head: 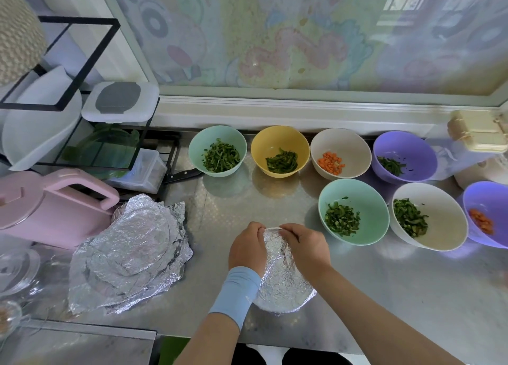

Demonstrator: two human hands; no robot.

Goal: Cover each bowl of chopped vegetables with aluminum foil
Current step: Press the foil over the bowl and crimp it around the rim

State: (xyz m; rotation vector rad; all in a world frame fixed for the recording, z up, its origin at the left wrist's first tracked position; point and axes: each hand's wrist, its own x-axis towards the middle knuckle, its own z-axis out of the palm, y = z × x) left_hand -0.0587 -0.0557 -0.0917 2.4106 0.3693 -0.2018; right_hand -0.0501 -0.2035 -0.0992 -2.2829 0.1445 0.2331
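Head view: at the near edge of the steel counter (384, 296), a foil-covered bowl (286, 282) is held at its far rim. The left hand (247, 248) and right hand (306, 248) are curled over the foil there, fingers pinched on it. Loose foil sheets (129, 254) are piled to the left. Beyond, to the right, uncovered vegetable bowls are set in two rows: a mint bowl (368, 197) nearer, a yellow bowl (279, 138) farther.
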